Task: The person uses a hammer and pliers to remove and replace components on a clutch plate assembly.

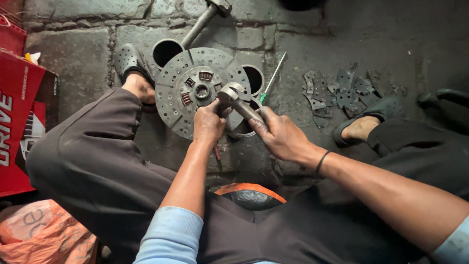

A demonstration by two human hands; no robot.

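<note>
Hiding a thin tool beneath it, the left hand [209,123] fists over the clutch disc [195,90]; the right hand [281,137] grips a hammer [234,98], fingers wrapped

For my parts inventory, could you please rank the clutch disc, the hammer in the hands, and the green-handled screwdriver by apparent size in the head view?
1. Clutch disc, clearly largest.
2. Hammer, partly hidden by the right hand.
3. Green-handled screwdriver, thinnest, though similar in visible length to the hammer, so unsure.

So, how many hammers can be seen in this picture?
2. One hammer is held in the right hand, its head over the clutch disc beside the left hand. A second hammer lies on the floor at the top. Others may be hidden.
</note>
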